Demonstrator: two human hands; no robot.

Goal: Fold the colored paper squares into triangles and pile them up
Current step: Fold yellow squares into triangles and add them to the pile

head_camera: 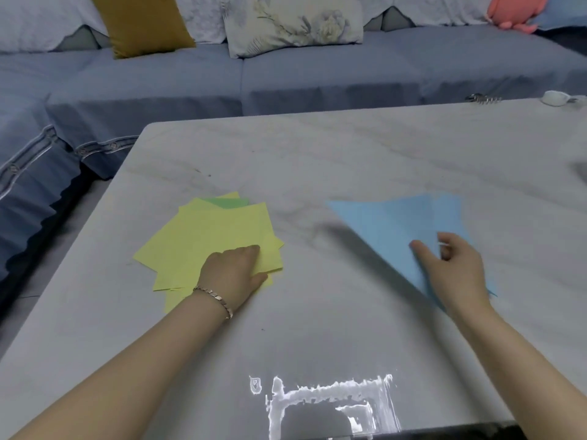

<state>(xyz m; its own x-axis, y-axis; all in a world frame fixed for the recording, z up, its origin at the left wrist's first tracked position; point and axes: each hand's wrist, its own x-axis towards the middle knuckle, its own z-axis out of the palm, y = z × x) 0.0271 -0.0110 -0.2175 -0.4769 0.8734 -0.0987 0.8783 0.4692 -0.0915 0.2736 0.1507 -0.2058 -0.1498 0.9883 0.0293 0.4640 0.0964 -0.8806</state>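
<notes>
A loose stack of yellow paper squares (203,239) lies on the grey marble table (349,160), left of centre, with a green sheet (227,203) peeking out at its far edge. My left hand (235,271), wearing a bracelet, rests flat on the stack's near right corner, fingers curled at the top sheet's edge. To the right lies a pile of blue paper triangles (390,223), long edge running toward me. My right hand (451,268) hovers over its near part with fingers apart, holding nothing that I can see.
A blue-grey sofa (286,77) wraps round the table's far and left sides, with a mustard cushion (143,23) and a floral cushion (292,23). A hair clip (482,98) and a small white object (556,98) sit at the table's far right edge.
</notes>
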